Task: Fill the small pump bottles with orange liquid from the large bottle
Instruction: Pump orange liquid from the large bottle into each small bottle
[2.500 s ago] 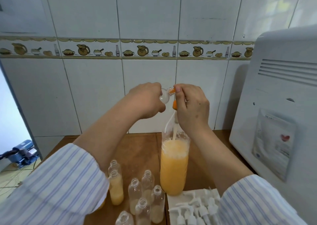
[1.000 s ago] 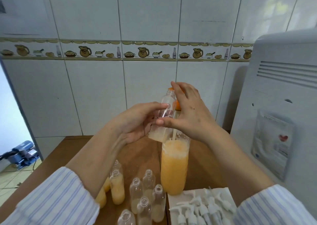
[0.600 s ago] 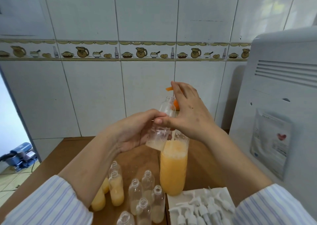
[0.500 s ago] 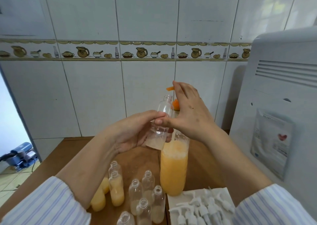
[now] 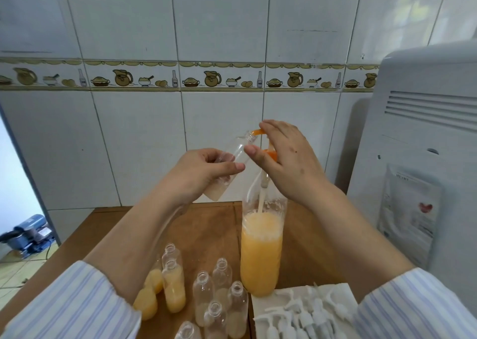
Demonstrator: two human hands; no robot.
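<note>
Above the big bottle (image 5: 260, 253), our left hand (image 5: 198, 176) grips a tilted vial (image 5: 232, 163); right fingers (image 5: 268, 129) curl over the pump (image 5: 268, 152) — we keep spout inside the mouth, pressing slowly.

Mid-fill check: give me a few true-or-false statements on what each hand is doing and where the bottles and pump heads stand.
1. The left hand holds a clear small plastic bottle tilted toward the orange pump spout. True.
2. The right hand rests flat on the wooden table. False: it is on the orange pump atop the tall large bottle of orange liquid.
3. The white pump heads are screwed onto the small bottles. False: they lie loose on a white sheet.
4. Several small bottles stand uncapped. True.
</note>
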